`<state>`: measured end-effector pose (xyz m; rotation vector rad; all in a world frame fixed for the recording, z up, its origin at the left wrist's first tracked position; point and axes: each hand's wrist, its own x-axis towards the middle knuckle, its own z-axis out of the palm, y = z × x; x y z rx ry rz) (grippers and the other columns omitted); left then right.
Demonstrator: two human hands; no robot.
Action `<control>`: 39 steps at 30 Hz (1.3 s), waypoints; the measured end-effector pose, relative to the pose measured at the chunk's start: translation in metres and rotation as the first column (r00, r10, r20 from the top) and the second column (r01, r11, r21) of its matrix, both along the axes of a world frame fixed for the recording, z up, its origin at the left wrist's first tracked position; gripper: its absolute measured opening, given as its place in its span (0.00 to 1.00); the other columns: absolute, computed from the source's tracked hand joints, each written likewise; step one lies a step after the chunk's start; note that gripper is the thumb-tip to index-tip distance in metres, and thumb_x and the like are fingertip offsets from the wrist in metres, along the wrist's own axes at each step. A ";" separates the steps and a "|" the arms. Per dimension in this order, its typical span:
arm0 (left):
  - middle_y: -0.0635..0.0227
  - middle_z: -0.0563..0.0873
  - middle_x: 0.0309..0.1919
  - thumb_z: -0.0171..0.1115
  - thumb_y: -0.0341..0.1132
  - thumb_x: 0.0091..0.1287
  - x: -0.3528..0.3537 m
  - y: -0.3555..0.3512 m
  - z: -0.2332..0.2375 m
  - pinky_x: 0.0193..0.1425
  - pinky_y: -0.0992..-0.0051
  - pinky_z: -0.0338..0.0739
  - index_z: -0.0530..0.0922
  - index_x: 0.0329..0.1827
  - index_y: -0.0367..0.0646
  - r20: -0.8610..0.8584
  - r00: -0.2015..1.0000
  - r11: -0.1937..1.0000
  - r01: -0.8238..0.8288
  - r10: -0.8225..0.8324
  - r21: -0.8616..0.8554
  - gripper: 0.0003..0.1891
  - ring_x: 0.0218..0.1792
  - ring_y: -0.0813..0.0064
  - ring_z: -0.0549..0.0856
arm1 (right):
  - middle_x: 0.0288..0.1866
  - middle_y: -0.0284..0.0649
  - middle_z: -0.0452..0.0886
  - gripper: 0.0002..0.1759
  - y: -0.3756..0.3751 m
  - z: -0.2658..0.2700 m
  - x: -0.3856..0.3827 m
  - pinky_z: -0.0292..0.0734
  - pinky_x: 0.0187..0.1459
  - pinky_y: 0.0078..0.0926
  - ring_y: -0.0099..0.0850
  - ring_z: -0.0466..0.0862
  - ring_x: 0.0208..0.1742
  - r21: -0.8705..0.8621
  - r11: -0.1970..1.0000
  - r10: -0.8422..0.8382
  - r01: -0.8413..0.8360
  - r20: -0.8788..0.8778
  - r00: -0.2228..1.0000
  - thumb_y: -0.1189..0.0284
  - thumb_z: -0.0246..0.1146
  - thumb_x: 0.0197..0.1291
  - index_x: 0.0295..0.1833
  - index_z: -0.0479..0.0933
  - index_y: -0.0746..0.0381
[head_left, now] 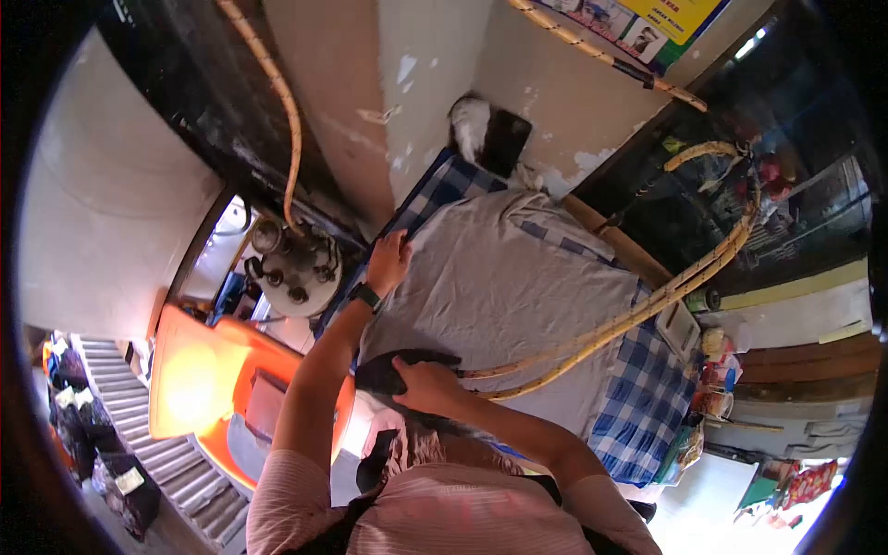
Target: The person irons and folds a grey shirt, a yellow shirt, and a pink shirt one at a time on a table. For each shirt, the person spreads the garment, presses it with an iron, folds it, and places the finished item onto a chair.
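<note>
A grey garment (499,287) lies spread, with some wrinkles, over a board covered in blue and white checked cloth (638,421). My right hand (430,387) is closed round the handle of a dark steam iron (377,374), which rests on the garment's near left part. Two patterned hoses (601,331) run from the iron across the garment to the right. My left hand (389,263), with a dark watch on its wrist, lies on the garment's left edge. Its fingers look stretched out and hold nothing that I can see.
Left of the board stands a metal boiler (298,270) with knobs and a hose rising from it. An orange plastic chair (217,370) is close on my left. A dark square pad (507,141) sits at the board's far end. Small items (717,379) line the right side.
</note>
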<state>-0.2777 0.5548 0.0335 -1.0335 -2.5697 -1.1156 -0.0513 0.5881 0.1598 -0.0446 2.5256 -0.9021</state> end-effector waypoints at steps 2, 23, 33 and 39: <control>0.54 0.83 0.38 0.56 0.38 0.70 -0.002 0.010 -0.005 0.40 0.58 0.76 0.74 0.49 0.43 0.029 0.999 0.994 -0.024 0.027 -0.104 0.10 0.37 0.50 0.81 | 0.33 0.56 0.83 0.36 0.034 -0.004 -0.017 0.81 0.41 0.46 0.52 0.85 0.37 0.078 0.994 -0.081 0.082 -0.025 0.996 0.58 0.69 0.47 0.61 0.73 0.65; 0.60 0.79 0.32 0.59 0.39 0.68 -0.018 0.006 -0.004 0.38 0.60 0.75 0.72 0.39 0.44 -0.254 0.966 0.985 -0.091 0.053 -0.143 0.08 0.37 0.56 0.80 | 0.34 0.57 0.84 0.28 0.271 0.003 0.014 0.81 0.42 0.44 0.45 0.87 0.38 0.265 0.530 -0.824 0.806 -0.066 0.563 0.57 0.63 0.54 0.45 0.79 0.74; 0.49 0.75 0.50 0.57 0.45 0.67 0.138 -0.120 0.018 0.60 0.51 0.63 0.70 0.57 0.38 0.008 0.955 0.901 -0.276 0.296 -0.335 0.22 0.55 0.47 0.71 | 0.20 0.44 0.81 0.25 0.335 -0.001 0.151 0.78 0.24 0.33 0.34 0.83 0.18 0.195 0.206 -0.937 0.959 -0.242 0.251 0.59 0.68 0.50 0.42 0.75 0.72; 0.42 0.67 0.59 0.55 0.49 0.69 0.225 -0.140 -0.049 0.65 0.48 0.56 0.64 0.63 0.38 0.168 0.693 0.713 -0.689 0.701 -0.130 0.28 0.62 0.46 0.65 | 0.32 0.53 0.84 0.31 0.183 -0.011 0.100 0.80 0.35 0.43 0.45 0.86 0.33 0.156 0.677 -0.698 0.719 -0.174 0.695 0.51 0.67 0.53 0.49 0.77 0.69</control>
